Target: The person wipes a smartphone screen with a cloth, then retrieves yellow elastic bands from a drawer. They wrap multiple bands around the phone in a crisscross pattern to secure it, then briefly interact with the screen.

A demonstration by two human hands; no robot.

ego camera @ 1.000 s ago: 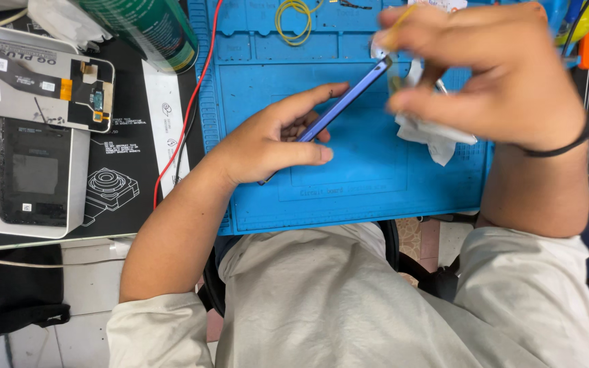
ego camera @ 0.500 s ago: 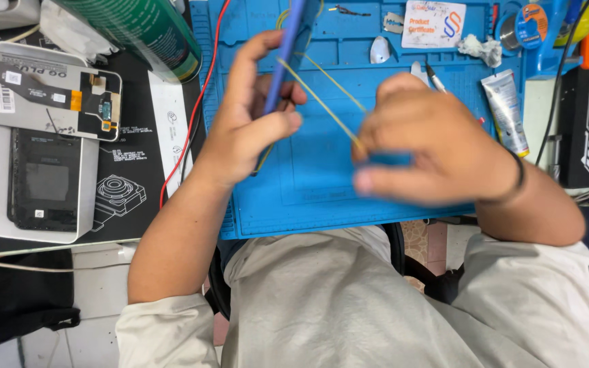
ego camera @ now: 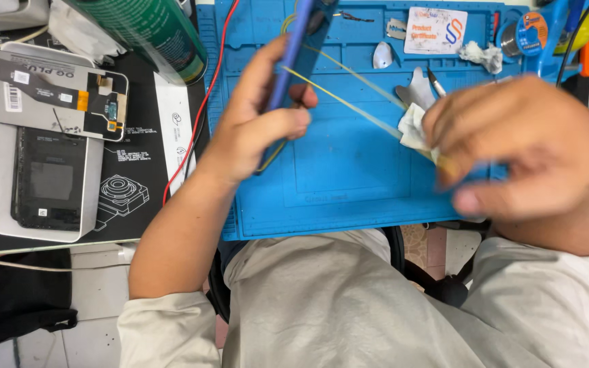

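My left hand (ego camera: 253,129) grips a slim blue phone (ego camera: 294,48) held on edge above the blue work mat (ego camera: 349,177). A thin yellowish strip (ego camera: 355,102) stretches from the phone across to my right hand (ego camera: 519,150). My right hand pinches the end of that strip together with a crumpled white tissue (ego camera: 413,129); the hand is blurred by motion. Metal tools (ego camera: 420,85) lie on the mat just beyond the tissue.
A green spray can (ego camera: 151,31) lies at the mat's upper left, beside a red wire (ego camera: 202,109). A phone frame in a white tray (ego camera: 45,180) and a display panel with flex cable (ego camera: 49,92) sit at left. Small parts, a card and solder spool line the mat's far edge.
My right hand has pulled away to the right, drawing the yellowish strip longer out of the phone. My left hand has tipped the phone up on edge and holds it there.
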